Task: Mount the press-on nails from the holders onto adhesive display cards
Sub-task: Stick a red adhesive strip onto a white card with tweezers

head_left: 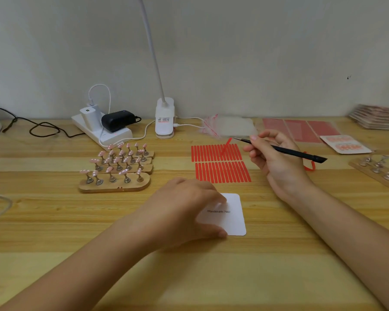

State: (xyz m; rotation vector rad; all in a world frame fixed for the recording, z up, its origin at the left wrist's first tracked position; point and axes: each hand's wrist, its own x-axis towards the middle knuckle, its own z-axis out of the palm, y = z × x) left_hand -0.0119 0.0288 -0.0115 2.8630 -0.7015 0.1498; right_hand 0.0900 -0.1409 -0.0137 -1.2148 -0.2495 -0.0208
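Note:
My left hand (pixel 184 209) holds a white display card (pixel 233 217) flat on the wooden table, fingers and thumb pinching its left side. My right hand (pixel 273 157) grips black tweezers (pixel 279 149) whose tip lifts one red adhesive strip (pixel 226 145) off the sheet of red strips (pixel 220 163). Pink press-on nails stand on wooden holders (pixel 117 167) to the left.
A power strip with chargers (pixel 101 126) and a clip lamp (pixel 164 120) stand at the back. Clear bags (pixel 229 126), red sheets (pixel 301 129), a finished card (pixel 344 144), stacked cards (pixel 377 116) and an empty holder (pixel 382 169) lie at the right.

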